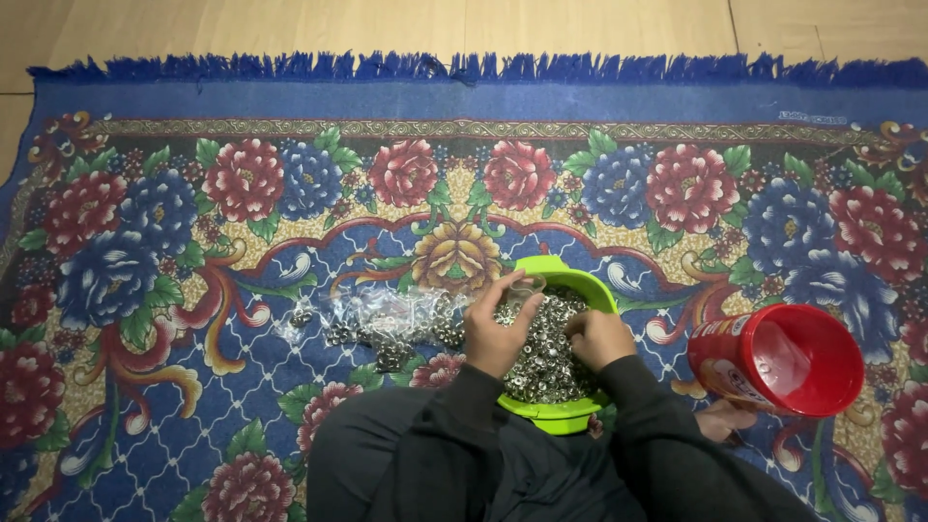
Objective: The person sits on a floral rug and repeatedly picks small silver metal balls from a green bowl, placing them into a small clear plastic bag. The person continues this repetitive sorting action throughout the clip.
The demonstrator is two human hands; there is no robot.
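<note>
The single head-worn camera is looking almost straight down from above the seated person, facing forward over the lap toward the far fringed edge of the floral rug [290,106]. It is sitting fairly close, perhaps slightly tilted forward, taking in the green bowl [580,282] centrally and wooden floor [387,24] beyond

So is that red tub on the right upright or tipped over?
Tipped: the red tub lies on its side on the rug, its open mouth facing the camera. It looks empty inside.
</note>
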